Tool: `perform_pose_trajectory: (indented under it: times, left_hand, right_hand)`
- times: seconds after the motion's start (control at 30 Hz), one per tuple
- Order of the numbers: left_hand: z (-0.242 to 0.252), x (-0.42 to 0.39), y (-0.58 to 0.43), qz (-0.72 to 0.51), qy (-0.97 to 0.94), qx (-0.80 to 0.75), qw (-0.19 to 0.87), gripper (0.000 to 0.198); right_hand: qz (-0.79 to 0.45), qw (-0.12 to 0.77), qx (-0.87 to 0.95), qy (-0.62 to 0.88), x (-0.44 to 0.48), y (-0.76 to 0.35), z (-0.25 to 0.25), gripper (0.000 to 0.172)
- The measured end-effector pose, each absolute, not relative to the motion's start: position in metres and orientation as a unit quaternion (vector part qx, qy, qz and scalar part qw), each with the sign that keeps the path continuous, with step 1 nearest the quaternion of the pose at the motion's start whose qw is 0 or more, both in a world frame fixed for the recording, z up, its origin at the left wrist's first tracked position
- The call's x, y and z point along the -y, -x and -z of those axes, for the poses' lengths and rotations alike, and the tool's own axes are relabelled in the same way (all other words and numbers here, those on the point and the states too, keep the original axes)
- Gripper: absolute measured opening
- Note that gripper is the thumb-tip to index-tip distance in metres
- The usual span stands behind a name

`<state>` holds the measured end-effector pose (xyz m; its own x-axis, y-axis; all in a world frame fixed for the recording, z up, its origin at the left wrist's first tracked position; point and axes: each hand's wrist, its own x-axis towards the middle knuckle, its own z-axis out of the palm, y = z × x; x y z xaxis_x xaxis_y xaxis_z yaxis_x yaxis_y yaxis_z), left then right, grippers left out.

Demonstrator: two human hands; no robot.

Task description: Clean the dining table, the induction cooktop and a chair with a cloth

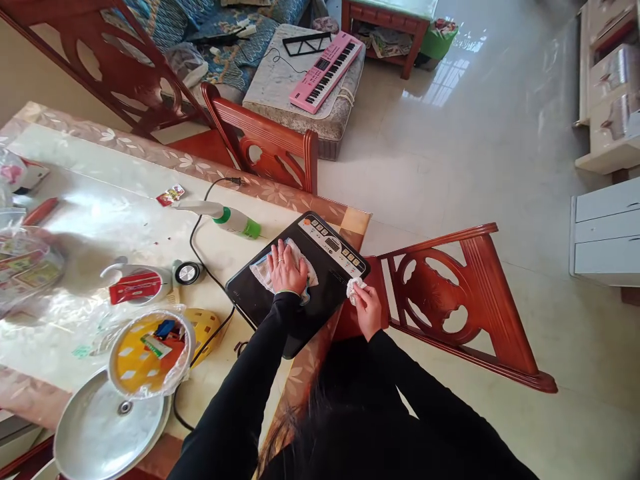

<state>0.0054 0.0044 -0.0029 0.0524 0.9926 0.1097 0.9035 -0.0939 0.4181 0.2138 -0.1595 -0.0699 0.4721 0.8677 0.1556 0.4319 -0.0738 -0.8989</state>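
Note:
A black induction cooker [320, 293] lies at the corner of the table [100, 220], its control panel toward the far right edge. My left hand [286, 268] rests flat, fingers spread, on a pale cloth [260, 270] that lies on the cooker's glass top. My right hand [367, 305] is at the cooker's right edge, fingers closed round a small crumpled white tissue [353, 288]. A black power cord [200, 250] runs from the cooker across the table.
A green-capped spray bottle [231, 219] lies beside the cooker. A round metal lid [107, 430], a plastic-covered yellow basket [150, 347] and a white jug [143, 283] sit on the table's left. Wooden chairs [450, 300] stand at the right and behind. A pink keyboard [325, 70] lies farther off.

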Motion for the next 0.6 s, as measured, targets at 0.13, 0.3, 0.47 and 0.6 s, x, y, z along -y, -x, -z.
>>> perform_pose_trajectory:
  times: [0.13, 0.3, 0.47, 0.6]
  left_hand:
    - [0.002, -0.004, -0.006, -0.184, -0.716, -0.663, 0.115, 0.061]
    - [0.001, -0.004, -0.006, -0.187, -0.715, -0.664, 0.113, 0.06]
    - [0.003, -0.004, -0.005, -0.188, -0.715, -0.664, 0.113, 0.061]
    - [0.005, -0.004, -0.005, -0.178, -0.718, -0.664, 0.108, 0.061]
  right_hand:
    - [-0.217, 0.512, 0.395, 0.731, 0.124, -0.237, 0.068, 0.03]
    - [-0.203, 0.506, 0.389, 0.743, 0.11, -0.241, 0.068, 0.029]
    - [-0.209, 0.493, 0.364, 0.762, 0.114, -0.242, 0.073, 0.026]
    - [-0.222, 0.494, 0.314, 0.78, 0.097, -0.258, 0.078, 0.034]
